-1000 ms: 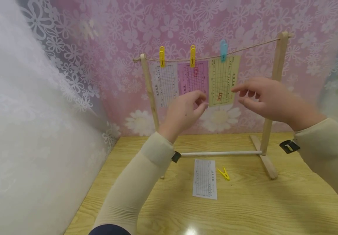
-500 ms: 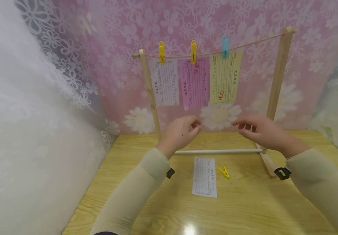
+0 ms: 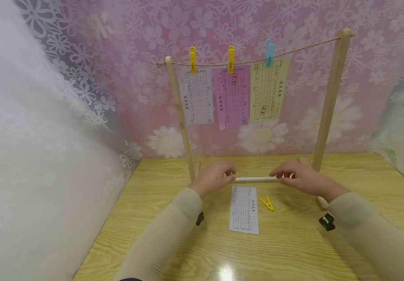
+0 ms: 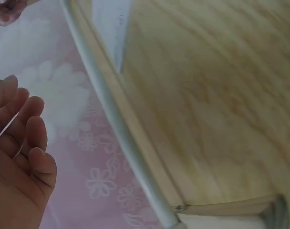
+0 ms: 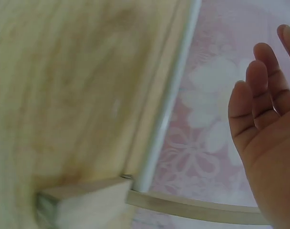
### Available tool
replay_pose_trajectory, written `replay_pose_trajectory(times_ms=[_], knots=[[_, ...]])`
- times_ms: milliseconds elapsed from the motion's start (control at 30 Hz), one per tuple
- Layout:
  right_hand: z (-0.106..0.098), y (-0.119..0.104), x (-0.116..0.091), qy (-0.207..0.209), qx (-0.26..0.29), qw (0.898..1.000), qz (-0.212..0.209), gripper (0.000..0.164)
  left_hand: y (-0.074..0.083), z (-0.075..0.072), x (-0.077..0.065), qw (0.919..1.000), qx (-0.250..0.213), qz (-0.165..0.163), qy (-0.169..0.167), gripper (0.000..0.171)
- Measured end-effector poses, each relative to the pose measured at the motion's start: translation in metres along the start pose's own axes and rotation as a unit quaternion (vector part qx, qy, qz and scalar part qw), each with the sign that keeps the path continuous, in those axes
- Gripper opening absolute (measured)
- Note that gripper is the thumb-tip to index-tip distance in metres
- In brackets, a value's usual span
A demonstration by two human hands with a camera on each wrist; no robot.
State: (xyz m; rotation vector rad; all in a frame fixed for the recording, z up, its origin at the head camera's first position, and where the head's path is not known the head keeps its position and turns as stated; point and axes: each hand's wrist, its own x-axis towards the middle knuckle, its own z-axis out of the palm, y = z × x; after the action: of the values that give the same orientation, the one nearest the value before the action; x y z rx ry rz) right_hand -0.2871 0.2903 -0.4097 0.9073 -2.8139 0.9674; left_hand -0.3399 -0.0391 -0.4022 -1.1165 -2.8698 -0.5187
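Observation:
My left hand [image 3: 214, 177] hovers over the table with loosely bent fingers and holds nothing; the left wrist view shows its fingers [image 4: 36, 133] apart from the white rod [image 4: 104, 98]. To the right, my right hand [image 3: 301, 177] is likewise unburdened, its fingers [image 5: 240, 112] relaxed. Between and below the hands lie a white printed slip [image 3: 244, 210] and a yellow clothespin [image 3: 266, 203]. Above, a rope carries a white slip [image 3: 198, 97] under a yellow clothespin [image 3: 193, 59], a pink slip [image 3: 232, 97] under another yellow clothespin [image 3: 231, 59], and a yellow slip [image 3: 268, 91] under a blue clothespin [image 3: 269, 53].
A wooden post [image 3: 178, 113] on the left and a taller-looking wooden post [image 3: 330, 101] on the right hold the rope [image 3: 308, 47]. The white rod joins them low down. Behind hangs a pink floral cloth [image 3: 303, 128]; a whitish curtain [image 3: 47, 175] borders the left side.
Both hands have come down from in front of the hanging slips to low over the table. The hanging slips are now fully visible; the slip and clothespin on the table stay put.

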Motion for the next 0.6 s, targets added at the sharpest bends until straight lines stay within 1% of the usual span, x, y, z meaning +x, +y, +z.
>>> replay_pose_trajectory(times_ms=[133,267,400,500,600], knots=[[0.009,0.009,0.000,-0.030,0.014,0.999,0.015,0.029,-0.009,0.011,0.000,0.9995,-0.005,-0.011,-0.031,0.023],[0.018,0.014,0.002,-0.062,0.025,0.998,0.021,0.031,-0.013,0.021,0.000,0.9975,-0.020,-0.026,-0.063,0.025],[0.026,0.017,0.004,-0.100,0.056,0.993,0.028,0.032,-0.016,0.030,-0.002,0.9945,-0.028,-0.032,-0.096,0.029],[0.031,0.019,0.005,-0.126,0.071,0.989,0.040,0.034,-0.018,0.033,-0.003,0.9933,-0.024,-0.034,-0.108,0.032],[0.036,0.021,0.007,-0.142,0.067,0.986,0.052,0.035,-0.020,0.035,-0.002,0.9926,-0.019,-0.040,-0.113,0.036]])
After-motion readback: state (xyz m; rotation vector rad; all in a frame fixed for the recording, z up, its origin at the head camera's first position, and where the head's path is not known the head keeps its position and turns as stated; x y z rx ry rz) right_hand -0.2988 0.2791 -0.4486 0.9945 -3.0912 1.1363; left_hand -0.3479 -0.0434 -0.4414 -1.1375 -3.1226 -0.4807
